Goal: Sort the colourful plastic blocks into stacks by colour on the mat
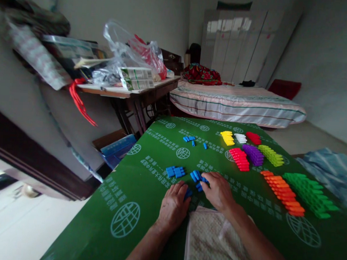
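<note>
My left hand (174,203) rests low over the green tabletop with its fingers curled round a blue building block (188,192), which is mostly hidden. With thumb and forefinger, my right hand (218,190) pinches at another blue block (205,179), partly covered by the fingers. Touching or close beside it lie more blue blocks (195,176). A joined pair of blue blocks (175,171) lies just beyond my left hand. Farther back, a few loose blue pieces (189,139) are scattered.
On the right stand grouped blocks: yellow (227,138), white (240,138), red (253,138), pink (239,159), purple (253,155), lime (271,155), orange (282,193) and green (310,194). A beige cloth (214,243) lies at the near edge. Behind are a cluttered desk (117,91) and a bed (238,104).
</note>
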Motion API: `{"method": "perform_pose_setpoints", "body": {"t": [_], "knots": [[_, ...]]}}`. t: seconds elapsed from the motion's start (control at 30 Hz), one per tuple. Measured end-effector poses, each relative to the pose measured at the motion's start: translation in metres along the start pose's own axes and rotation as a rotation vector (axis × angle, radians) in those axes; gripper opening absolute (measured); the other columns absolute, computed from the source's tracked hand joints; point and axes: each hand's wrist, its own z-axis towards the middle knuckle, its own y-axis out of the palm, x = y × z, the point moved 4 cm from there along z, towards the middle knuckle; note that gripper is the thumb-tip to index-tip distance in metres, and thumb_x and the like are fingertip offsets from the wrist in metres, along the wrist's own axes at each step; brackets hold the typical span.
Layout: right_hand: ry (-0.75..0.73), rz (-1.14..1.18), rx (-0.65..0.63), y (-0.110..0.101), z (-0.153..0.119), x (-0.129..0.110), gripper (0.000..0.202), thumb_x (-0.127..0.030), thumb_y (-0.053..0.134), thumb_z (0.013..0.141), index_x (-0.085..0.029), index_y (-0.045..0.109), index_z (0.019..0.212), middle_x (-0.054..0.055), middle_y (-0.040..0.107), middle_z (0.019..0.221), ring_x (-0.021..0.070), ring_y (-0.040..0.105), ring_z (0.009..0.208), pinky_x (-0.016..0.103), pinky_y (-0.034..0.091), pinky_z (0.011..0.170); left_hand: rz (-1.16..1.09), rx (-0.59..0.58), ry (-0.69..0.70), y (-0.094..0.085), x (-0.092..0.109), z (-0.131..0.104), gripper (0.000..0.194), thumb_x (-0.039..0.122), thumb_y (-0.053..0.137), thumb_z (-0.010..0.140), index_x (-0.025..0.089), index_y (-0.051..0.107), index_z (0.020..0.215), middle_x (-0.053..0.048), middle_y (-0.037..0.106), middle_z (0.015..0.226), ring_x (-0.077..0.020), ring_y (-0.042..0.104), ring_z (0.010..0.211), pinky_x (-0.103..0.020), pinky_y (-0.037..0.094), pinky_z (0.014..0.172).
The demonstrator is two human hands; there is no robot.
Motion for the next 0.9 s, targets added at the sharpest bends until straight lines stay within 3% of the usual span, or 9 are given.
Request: {"method": "perform_pose_setpoints", "body": {"t": [0.1,0.23,0.37,0.47,0.57,0.7,0.8,0.9], "knots": [[-0.017,-0.081,-0.09,0.016,0.025,-0.013,0.019,-0.021,0.058,0.083,-0.02,0.066,0.1,0.009,0.069,0.1,0.0226,0.06,0.097,0.033,0.045,0.087,-0.01,0.051,-0.025,0.003,-0.007,-0.003,0.035,0.02,0.055,0.08,0.019,0.059,0.115,-0.011,0.065,0.118,-0.0231,0.062,0.108,-0.041,0.055,0.093],[-0.043,-0.135,-0.185,0.033,0.038,-0.028,0.025,-0.012,0.057,0.08,-0.019,0.066,0.102,0.01,0.069,0.1,0.0246,0.06,0.1,0.036,0.045,0.087,-0.029,0.094,-0.044,0.005,-0.013,-0.005,0.037,0.017,0.054,0.078,0.018,0.059,0.115,-0.011,0.066,0.118,-0.0231,0.062,0.108,-0.042,0.055,0.093],[-0.114,0.016,-0.119,0.027,0.036,-0.028,0.037,-0.01,0.056,0.078,-0.021,0.063,0.113,0.008,0.068,0.107,0.0207,0.061,0.101,0.032,0.046,0.09,-0.094,0.117,-0.076,0.004,-0.016,-0.006,0.036,0.016,0.055,0.077,0.016,0.06,0.114,-0.012,0.066,0.118,-0.0232,0.062,0.109,-0.04,0.056,0.091],[-0.085,0.127,0.0,0.009,0.025,0.001,0.047,-0.012,0.056,0.078,-0.021,0.058,0.123,0.008,0.066,0.116,0.0193,0.061,0.105,0.032,0.047,0.094,-0.127,0.121,-0.083,0.003,-0.016,-0.005,0.036,0.019,0.056,0.078,0.019,0.06,0.113,-0.011,0.066,0.118,-0.0224,0.063,0.107,-0.039,0.056,0.09],[0.048,0.106,0.099,-0.01,0.003,0.056,0.047,-0.014,0.054,0.078,-0.021,0.058,0.124,0.009,0.067,0.116,0.0207,0.062,0.107,0.037,0.049,0.094,-0.133,0.125,-0.08,0.002,-0.017,-0.003,0.032,0.021,0.055,0.079,0.019,0.062,0.11,-0.01,0.067,0.116,-0.0219,0.064,0.105,-0.038,0.056,0.09],[0.225,0.009,0.107,-0.025,-0.033,0.125,0.047,-0.013,0.056,0.074,-0.022,0.062,0.12,0.009,0.068,0.115,0.0223,0.064,0.105,0.04,0.05,0.091,-0.12,0.124,-0.065,0.002,-0.021,0.001,0.031,0.028,0.053,0.081,0.019,0.062,0.109,-0.01,0.068,0.115,-0.0213,0.065,0.104,-0.036,0.056,0.089],[0.285,-0.028,0.072,-0.03,-0.051,0.149,0.049,-0.011,0.056,0.074,-0.022,0.062,0.12,0.008,0.068,0.115,0.0215,0.064,0.104,0.039,0.05,0.092,-0.098,0.119,-0.06,0.004,-0.025,0.004,0.031,0.033,0.053,0.082,0.019,0.063,0.107,-0.009,0.068,0.114,-0.0212,0.065,0.103,-0.036,0.056,0.089],[0.322,-0.071,0.075,-0.033,-0.057,0.153,0.047,-0.009,0.056,0.073,-0.019,0.062,0.119,0.009,0.066,0.118,0.0221,0.061,0.109,0.038,0.048,0.095,-0.083,0.118,-0.053,0.007,-0.028,0.006,0.032,0.037,0.052,0.083,0.018,0.063,0.107,-0.009,0.069,0.114,-0.022,0.065,0.103,-0.036,0.056,0.089]]}}
